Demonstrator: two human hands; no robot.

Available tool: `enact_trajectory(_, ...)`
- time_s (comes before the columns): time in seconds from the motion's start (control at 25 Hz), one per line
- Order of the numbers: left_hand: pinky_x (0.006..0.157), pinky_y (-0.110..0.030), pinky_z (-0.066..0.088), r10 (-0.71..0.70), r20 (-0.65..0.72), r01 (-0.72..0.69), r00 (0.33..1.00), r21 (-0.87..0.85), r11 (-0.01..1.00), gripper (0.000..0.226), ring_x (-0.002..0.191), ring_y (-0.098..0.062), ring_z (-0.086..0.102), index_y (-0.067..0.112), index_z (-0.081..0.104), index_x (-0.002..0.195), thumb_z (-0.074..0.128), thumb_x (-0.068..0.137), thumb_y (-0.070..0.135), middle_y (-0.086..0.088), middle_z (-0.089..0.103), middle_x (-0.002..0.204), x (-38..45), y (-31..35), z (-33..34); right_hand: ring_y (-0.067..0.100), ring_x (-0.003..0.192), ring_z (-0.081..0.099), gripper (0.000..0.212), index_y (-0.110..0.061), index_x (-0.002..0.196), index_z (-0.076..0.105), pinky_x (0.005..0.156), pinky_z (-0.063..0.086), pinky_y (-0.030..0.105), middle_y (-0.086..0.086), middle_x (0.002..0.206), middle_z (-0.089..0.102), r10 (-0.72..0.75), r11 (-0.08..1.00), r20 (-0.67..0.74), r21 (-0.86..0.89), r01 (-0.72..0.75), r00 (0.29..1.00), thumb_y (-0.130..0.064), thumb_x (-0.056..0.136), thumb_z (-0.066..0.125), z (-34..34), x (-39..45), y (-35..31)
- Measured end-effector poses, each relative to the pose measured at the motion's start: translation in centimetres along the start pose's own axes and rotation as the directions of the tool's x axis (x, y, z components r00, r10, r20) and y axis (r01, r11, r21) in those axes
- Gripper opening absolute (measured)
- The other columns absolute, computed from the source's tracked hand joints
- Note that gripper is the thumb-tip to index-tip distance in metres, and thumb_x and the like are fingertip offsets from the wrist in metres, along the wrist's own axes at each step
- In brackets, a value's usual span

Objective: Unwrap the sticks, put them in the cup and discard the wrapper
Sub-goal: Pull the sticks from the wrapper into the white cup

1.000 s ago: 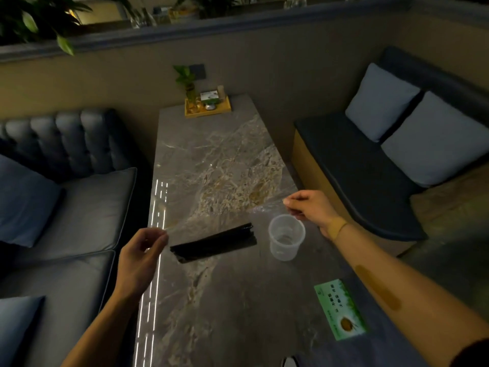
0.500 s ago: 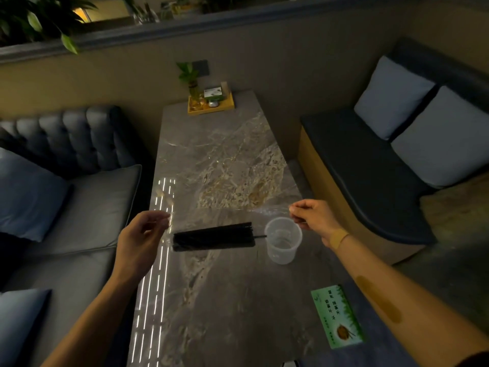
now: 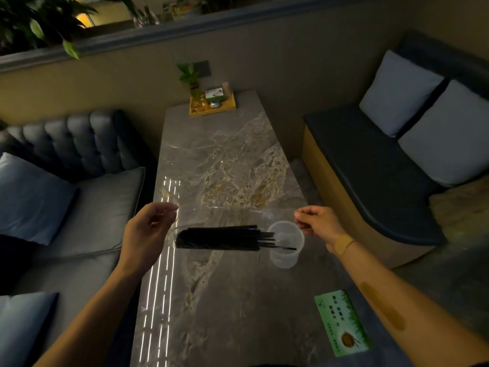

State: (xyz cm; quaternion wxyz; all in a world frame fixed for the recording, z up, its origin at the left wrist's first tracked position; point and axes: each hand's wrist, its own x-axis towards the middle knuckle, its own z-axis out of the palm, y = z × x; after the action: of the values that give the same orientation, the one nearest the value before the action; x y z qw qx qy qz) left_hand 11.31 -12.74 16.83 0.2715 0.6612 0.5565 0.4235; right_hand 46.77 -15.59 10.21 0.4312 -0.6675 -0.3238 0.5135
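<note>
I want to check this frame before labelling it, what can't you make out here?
Head view only:
- Clear plastic wrapper: transparent, dim light, edges barely traceable.
- Bundle of thin black sticks: count unreadable, they overlap.
- Left hand and right hand: pinch points too small to confirm.
- Clear plastic cup: contents uncertain.

Head view; looks down, close

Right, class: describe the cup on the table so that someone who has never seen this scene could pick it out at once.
Start at the long marble table between the two sofas. Near its right edge, just below the right hand, stands the cup. It is the only clear plastic thing standing there, and the tips of the black sticks reach over its rim.
</note>
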Motion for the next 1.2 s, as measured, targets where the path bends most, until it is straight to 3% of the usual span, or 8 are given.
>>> enact_trajectory(0.2,0.074,-0.013,0.051,0.035,0.024,-0.035,0.999,0.001,0.999,0.035,0.082,-0.016,0.069,0.042,0.066,0.089,0.067,0.088,0.007,0.000,0.072,0.093,0.6,1.1,0.8,0.015,0.067,0.057,0.021,0.005,0.107,0.065,0.064,0.051,0.027,0.007,0.076,0.064,0.027,0.999,-0.004,0.035,-0.027,1.000,-0.007,0.092,0.060,-0.6,0.4,0.2)
enact_trajectory(0.32,0.075,-0.014,0.051,0.060,0.040,-0.060,0.997,-0.001,0.998,0.039,0.082,-0.014,0.068,0.046,0.067,0.088,0.068,0.087,0.007,0.004,0.073,0.095,1.1,1.7,1.0,0.014,0.064,0.056,0.020,0.005,0.106,0.065,0.059,0.049,0.024,0.007,0.074,0.063,0.039,0.998,-0.020,0.055,-0.037,0.999,-0.007,0.091,0.060,-0.7,0.6,0.4)
enact_trajectory(0.52,0.077,-0.029,0.052,0.084,0.062,-0.086,0.995,0.021,0.996,0.039,0.082,-0.019,0.068,0.048,0.067,0.089,0.067,0.087,0.009,0.009,0.073,0.090,1.7,2.4,1.7,0.014,0.065,0.057,0.015,0.000,0.102,0.066,0.058,0.047,0.023,0.007,0.076,0.064,0.042,0.997,-0.028,0.066,-0.040,0.999,-0.008,0.091,0.061,-1.3,0.6,0.9)
enact_trajectory(0.72,0.076,-0.026,0.053,0.127,0.078,-0.130,0.989,0.044,0.990,0.037,0.080,-0.009,0.067,0.048,0.067,0.090,0.068,0.087,0.012,0.013,0.073,0.092,2.5,3.4,2.4,0.015,0.066,0.057,0.006,-0.011,0.087,0.066,0.062,0.046,0.027,0.007,0.078,0.065,0.054,0.995,-0.032,0.091,-0.051,0.998,-0.009,0.091,0.061,-2.2,0.9,1.5)
enact_trajectory(0.92,0.071,-0.011,0.048,0.154,0.115,-0.161,0.981,0.057,0.985,0.031,0.076,0.001,0.064,0.047,0.068,0.090,0.069,0.087,0.016,0.019,0.071,0.090,3.5,4.6,3.8,0.014,0.064,0.055,0.012,-0.015,0.081,0.065,0.061,0.044,0.028,0.005,0.075,0.064,0.078,0.989,-0.045,0.126,-0.072,0.996,-0.010,0.091,0.061,-3.1,1.1,2.3)
enact_trajectory(1.08,0.068,-0.007,0.046,0.177,0.147,-0.193,0.973,0.108,0.975,0.033,0.073,0.003,0.063,0.049,0.066,0.086,0.069,0.086,0.016,0.025,0.070,0.085,4.5,6.0,4.7,0.015,0.065,0.056,0.009,-0.014,0.084,0.065,0.061,0.045,0.028,0.005,0.076,0.065,0.117,0.983,-0.045,0.145,-0.110,0.992,-0.011,0.091,0.061,-3.8,1.0,3.1)
enact_trajectory(1.2,0.067,-0.008,0.046,0.207,0.177,-0.232,0.962,0.137,0.963,0.026,0.074,0.001,0.063,0.044,0.068,0.087,0.068,0.087,0.018,0.018,0.070,0.083,5.2,7.4,5.3,0.016,0.064,0.055,0.011,-0.014,0.081,0.064,0.060,0.044,0.029,0.005,0.075,0.063,0.150,0.974,-0.038,0.180,-0.141,0.988,-0.011,0.091,0.061,-3.8,0.9,3.8)
